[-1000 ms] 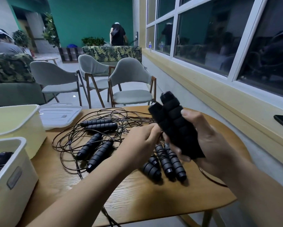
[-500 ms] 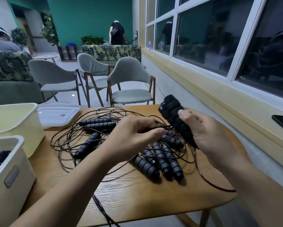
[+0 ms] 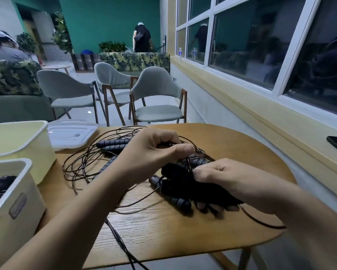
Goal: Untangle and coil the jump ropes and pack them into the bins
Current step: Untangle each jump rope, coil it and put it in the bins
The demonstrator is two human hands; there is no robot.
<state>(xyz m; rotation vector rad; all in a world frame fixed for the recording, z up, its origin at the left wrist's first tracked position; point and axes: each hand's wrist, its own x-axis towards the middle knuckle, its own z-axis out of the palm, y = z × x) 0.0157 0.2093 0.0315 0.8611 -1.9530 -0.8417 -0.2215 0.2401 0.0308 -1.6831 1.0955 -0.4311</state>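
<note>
- Head view showed a rounded wooden desk (image 3: 183,232) filling the lower frame, set beside a long window.
- Two bins stood at the desk's left edge: a pale yellow bin (image 3: 21,147) farther back and a white bin (image 3: 17,215) nearer. A black bundle (image 3: 0,184) lay inside the white one.
- A clear lid (image 3: 70,133) lay flat just right of the yellow bin.
- The tangle of jump ropes (image 3: 80,164) sprawled over the desk's middle, with one cord (image 3: 123,244) trailing off the near edge.
- The right hand (image 3: 230,180) was curled round a pair of black handles (image 3: 175,171), low over the desk.
- The left hand (image 3: 152,152) had its fingers bent, pinching a thin cord just above that pair.
- Two loose handles (image 3: 115,145) lay side by side behind the left hand.
</note>
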